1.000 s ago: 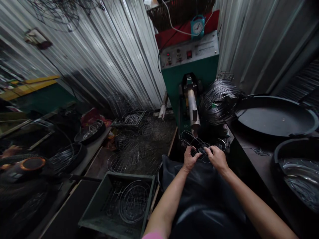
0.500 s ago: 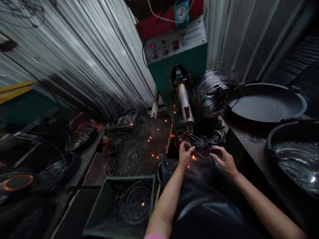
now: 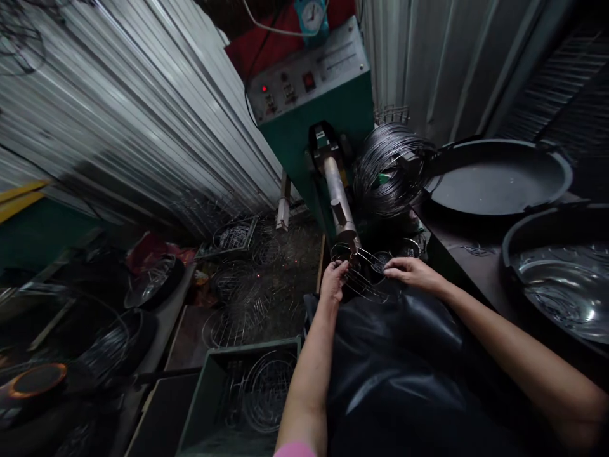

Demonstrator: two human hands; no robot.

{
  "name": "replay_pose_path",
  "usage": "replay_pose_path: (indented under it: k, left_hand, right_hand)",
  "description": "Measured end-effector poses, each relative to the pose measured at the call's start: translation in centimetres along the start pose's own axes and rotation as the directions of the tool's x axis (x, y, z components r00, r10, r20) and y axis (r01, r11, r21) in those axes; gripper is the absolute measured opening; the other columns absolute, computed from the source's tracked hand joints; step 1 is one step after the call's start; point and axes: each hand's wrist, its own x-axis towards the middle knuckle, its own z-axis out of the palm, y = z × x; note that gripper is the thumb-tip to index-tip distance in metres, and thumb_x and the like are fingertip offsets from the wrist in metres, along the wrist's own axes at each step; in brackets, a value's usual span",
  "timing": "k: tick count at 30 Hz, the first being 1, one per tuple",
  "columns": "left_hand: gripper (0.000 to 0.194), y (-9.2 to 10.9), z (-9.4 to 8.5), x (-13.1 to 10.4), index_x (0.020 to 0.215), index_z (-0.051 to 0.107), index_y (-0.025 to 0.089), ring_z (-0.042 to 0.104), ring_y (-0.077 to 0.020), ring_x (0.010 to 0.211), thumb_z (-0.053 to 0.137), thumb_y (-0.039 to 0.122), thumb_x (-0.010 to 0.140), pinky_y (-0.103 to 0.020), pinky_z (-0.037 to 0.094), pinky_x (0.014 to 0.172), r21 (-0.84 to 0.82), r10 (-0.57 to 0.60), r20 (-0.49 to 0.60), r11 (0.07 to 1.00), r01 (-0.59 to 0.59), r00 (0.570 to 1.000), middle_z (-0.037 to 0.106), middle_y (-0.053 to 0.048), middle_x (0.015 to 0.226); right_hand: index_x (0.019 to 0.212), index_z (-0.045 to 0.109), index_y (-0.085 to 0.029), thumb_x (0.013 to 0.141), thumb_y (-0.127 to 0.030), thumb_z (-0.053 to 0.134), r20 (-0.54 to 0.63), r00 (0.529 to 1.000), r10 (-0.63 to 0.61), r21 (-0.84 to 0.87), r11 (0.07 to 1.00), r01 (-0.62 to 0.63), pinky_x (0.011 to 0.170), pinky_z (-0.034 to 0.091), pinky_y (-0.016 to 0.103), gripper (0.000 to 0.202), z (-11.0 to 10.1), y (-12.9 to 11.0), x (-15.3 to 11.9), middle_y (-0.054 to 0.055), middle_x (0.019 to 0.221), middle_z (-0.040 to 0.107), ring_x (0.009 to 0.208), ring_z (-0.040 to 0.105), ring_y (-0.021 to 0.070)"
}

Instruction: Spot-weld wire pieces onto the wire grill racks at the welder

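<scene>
- Two hands at one wire frame (image 3: 364,279), under the machine's metal arm (image 3: 339,197).
- Left hand (image 3: 334,279): fingers closed on its rim.
- Right hand (image 3: 404,271): fingertips pinched at its edge; grip unclear.

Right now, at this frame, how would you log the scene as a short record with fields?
Left hand: pinching a wire frame
Right hand: fingertips at the frame's right side; grip too small to tell
Frame position: at the lower tip of the machine's metal arm
Machine: green, red light lit on its panel
Right of machine: wire coil, then a wide dark pan
Lower left: green crate holding round wire pieces
</scene>
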Motion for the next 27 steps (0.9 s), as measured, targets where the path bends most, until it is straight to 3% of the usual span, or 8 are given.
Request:
replay_pose_path:
  k: [5,8,14,22,27]
  left_hand:
    - [0.042,0.5,-0.2,0.1,0.069,0.050,0.017,0.050,-0.0066,0.056,0.082,0.029,0.043,-0.021,0.037,0.058,0.038,-0.039,-0.022,0.998,0.040,0.999,0.053,0.006,0.062]
    - [0.040,0.8,-0.5,0.2,0.068,0.051,0.017,0.051,-0.0075,0.056,0.081,0.030,0.045,-0.023,0.038,0.060,0.073,-0.076,-0.026,0.994,0.077,0.997,0.053,0.005,0.059]
    - [0.039,1.1,-1.0,0.1,0.067,0.051,0.016,0.051,-0.0078,0.055,0.081,0.028,0.045,-0.027,0.041,0.065,0.035,-0.132,-0.004,0.991,0.132,0.991,0.054,0.005,0.059]
    - [0.036,1.3,-1.4,0.0,0.068,0.052,0.015,0.052,-0.0080,0.054,0.080,0.026,0.048,-0.027,0.042,0.064,0.032,-0.154,0.021,0.988,0.153,0.988,0.054,0.005,0.058]
    - [0.036,1.3,-1.5,-0.1,0.070,0.053,0.015,0.052,-0.0078,0.055,0.080,0.027,0.048,-0.026,0.042,0.062,0.041,-0.135,0.039,0.990,0.134,0.990,0.053,0.005,0.059]
  right_hand:
    - [0.073,0.062,-0.017,0.067,-0.042,0.060,0.007,1.000,-0.030,-0.058,0.998,0.030,0.066,0.040,0.025,0.026,1.0,-1.0,0.7,0.000,0.069,0.061,0.071,0.054,0.0161]
    - [0.071,0.060,-0.017,0.067,-0.040,0.057,0.049,0.999,0.009,-0.026,1.000,-0.008,0.060,0.039,0.024,0.023,0.9,-1.5,1.1,-0.001,0.065,0.060,0.063,0.052,0.0140]
    - [0.071,0.061,-0.017,0.065,-0.037,0.059,0.080,0.996,-0.038,-0.062,0.997,0.043,0.060,0.038,0.023,0.020,0.5,-1.9,1.3,-0.001,0.064,0.061,0.064,0.053,0.0139]
    - [0.081,0.061,-0.017,0.070,-0.039,0.054,0.167,0.982,-0.086,-0.098,0.990,0.103,0.060,0.041,0.023,0.025,0.2,-2.4,0.8,-0.001,0.064,0.061,0.063,0.055,0.0138]
    - [0.086,0.061,-0.018,0.073,-0.032,0.051,0.244,0.964,-0.103,-0.183,0.972,0.150,0.060,0.042,0.022,0.021,-0.5,-3.5,0.4,-0.001,0.066,0.062,0.062,0.056,0.0130]
